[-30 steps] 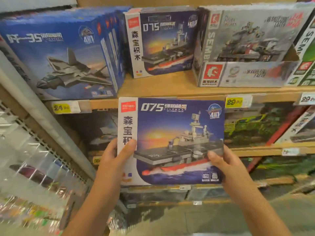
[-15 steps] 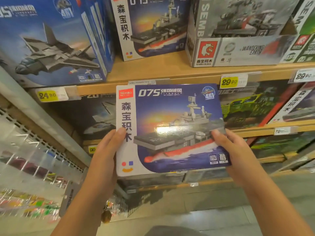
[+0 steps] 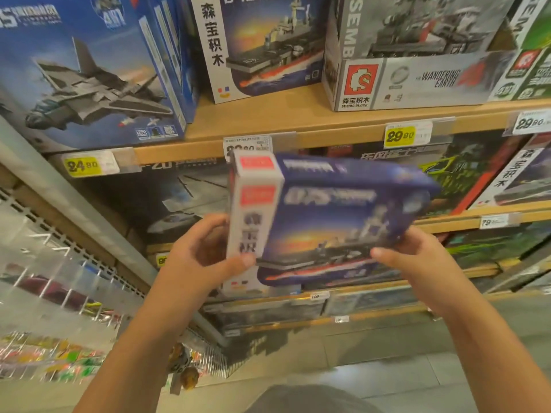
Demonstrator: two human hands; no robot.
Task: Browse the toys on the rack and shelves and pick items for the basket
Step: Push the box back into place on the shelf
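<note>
Both hands hold one box in front of the shelves. My left hand grips the white end, thumb across the front face and fingers curled behind, out of sight. My right hand pinches the lower right corner, thumb on the front and the other fingers behind the blue panel. The box is tilted, its top face and white side both showing, and it is blurred, so the small print cannot be read. It hangs clear of the shelf above, where a matching ship box stands upright between a jet box and a grey carton. Yellow price tags sit along the shelf edge. No basket shows in this view.

By my judgement the box is light for its size: thin printed card around loose bricks, which probably shift when it tips. The panels look stiff at the edges and corners and likely give in the middle, so holding it at two opposite ends is better than pressing the broad front. The surface looks glossy and may slide under a loose thumb. A one-handed carry would be safest with the fingers wrapped round a short side. Corners dent easily, so it should be lowered into the basket, not dropped.
</note>
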